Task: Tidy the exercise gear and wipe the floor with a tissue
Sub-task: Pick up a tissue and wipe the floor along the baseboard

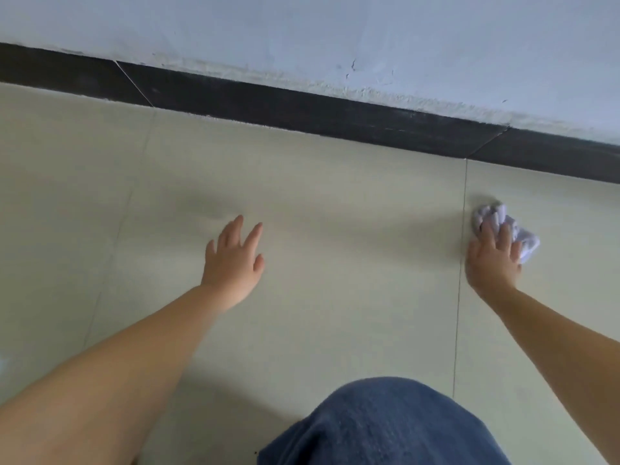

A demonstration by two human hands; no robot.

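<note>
Bracing on the floor [302,182], the left hand [235,260] lies open, fingers spread, holding nothing. Further right, the right hand [493,260] presses flat on a crumpled tissue [496,216] near the dark baseboard [302,109]; overlapping strokes with steady pressure should wipe best.

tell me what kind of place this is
Most likely an indoor room, seen at floor level beside a wall. Pale floor tiles with thin joints meet a dark skirting strip under a scuffed painted wall. The right hand presses a tissue to the floor.
</note>
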